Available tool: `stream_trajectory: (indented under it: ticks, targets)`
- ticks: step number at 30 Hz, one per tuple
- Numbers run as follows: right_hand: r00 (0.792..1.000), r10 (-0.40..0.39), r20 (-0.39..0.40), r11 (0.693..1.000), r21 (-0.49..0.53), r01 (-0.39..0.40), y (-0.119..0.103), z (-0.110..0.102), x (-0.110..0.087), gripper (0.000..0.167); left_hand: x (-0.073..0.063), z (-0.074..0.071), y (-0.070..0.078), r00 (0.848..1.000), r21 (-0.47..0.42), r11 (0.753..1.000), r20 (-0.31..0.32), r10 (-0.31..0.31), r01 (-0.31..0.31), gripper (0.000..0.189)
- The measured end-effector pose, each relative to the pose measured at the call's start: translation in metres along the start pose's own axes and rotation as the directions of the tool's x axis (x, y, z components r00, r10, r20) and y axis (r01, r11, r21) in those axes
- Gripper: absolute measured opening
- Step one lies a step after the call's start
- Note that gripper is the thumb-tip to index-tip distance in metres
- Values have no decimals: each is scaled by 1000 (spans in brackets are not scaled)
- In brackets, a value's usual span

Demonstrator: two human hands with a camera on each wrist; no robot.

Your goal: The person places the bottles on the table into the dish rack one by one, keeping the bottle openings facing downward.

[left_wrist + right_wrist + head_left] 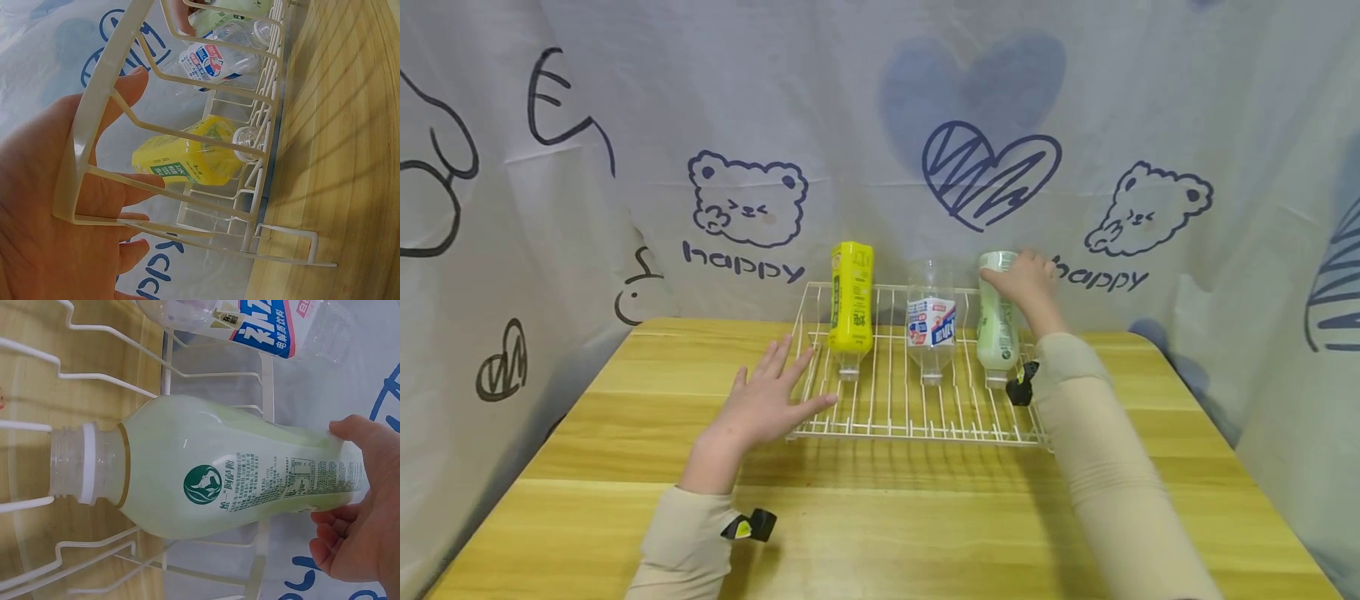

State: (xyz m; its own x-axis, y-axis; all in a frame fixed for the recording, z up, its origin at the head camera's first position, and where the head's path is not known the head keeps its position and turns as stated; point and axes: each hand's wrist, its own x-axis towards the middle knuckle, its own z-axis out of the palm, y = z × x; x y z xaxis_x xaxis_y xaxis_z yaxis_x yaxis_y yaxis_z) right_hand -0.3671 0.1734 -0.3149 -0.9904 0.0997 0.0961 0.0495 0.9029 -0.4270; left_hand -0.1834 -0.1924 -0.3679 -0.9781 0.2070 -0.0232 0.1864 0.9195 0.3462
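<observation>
My right hand (1028,279) grips the base end of a pale green bottle (219,469), thumb on one side and fingers on the other. The bottle stands neck-down in a white wire rack (895,433), its uncapped neck among the wires. Beside it a clear bottle (931,321) with a blue, red and white label also points neck-down. Toward the rack's left end leans a yellow bottle (852,300), upside down too. My left hand (762,408) is spread at the rack's left end, fingers straight; in the left wrist view it overlaps the rack's end frame.
The rack stands on a wood-grain table (865,525) near its back edge. Behind and around hangs a pale curtain (850,108) with heart and bear drawings. Black wrist devices show on the left sleeve (681,533) and the right sleeve (1097,450).
</observation>
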Motion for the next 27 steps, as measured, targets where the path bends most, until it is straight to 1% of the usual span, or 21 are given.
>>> stream_trajectory:
  ticks: [6,12,17,24,27]
  targets:
    - [1000,10,-6,1000,11,-10,2,2,1,97,1,0,0,1000,1,1000,-1,-5,5,95]
    - [1000,16,-6,1000,11,-16,5,3,-1,99,2,2,-1,1000,4,1000,6,-5,4,96]
    - [1000,-18,-22,1000,-2,18,6,-1,-4,98,3,1,0,1000,-4,1000,-1,-2,2,95]
    - [997,-67,-46,996,-55,64,4,-9,-9,90,3,1,-1,1000,0,1000,3,-5,5,93]
    - [994,-86,-65,995,-62,82,3,-13,-11,87,3,1,-1,1000,3,1000,2,-7,7,93]
